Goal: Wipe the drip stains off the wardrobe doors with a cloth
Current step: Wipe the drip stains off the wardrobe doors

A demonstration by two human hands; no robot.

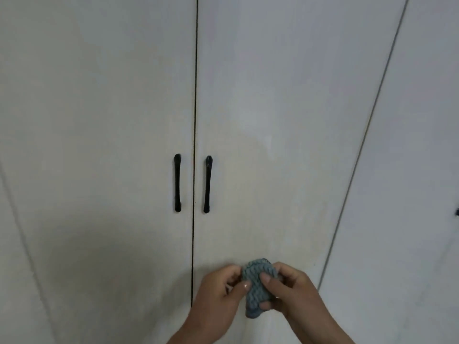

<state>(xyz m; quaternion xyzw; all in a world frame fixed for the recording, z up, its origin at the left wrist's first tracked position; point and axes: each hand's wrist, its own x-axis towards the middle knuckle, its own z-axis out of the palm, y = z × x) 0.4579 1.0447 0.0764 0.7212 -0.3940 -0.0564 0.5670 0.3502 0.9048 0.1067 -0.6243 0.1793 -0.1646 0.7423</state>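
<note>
Looking straight at a pair of off-white wardrobe doors, left door (99, 145) and right door (285, 108), shut w/ a thin dark gap (195, 95) btwn them. Got a black bar handle on each, left handle (177, 182) and right handle (208, 184), both upright, just either side of that gap, approx mid-height in the view. Down at the bottom, holding a small blue-grey cloth (258, 291) w/ a knobbly woven texture, bunched into a wad in front of the lower part of the right door, just right of the gap. Can't tell if it's touching the door or held just off it tbh. Gripping it w/ both: left hand (218, 294) on the cloth's left side, fingers curled round the edge, thumb tip laid on the front; right hand (295, 291) on the right side, thumb pressed on the front, other fingers wrapped behind and under. Also seeing the cloth's bottom corner poking out below the right hand's fingers. Off to the right, past a slanting seam, another plain panel (409, 170), plus a tiny dark bit (457, 212) at the very edge, too cut off to ID. Can't make out drip marks at this res.
</note>
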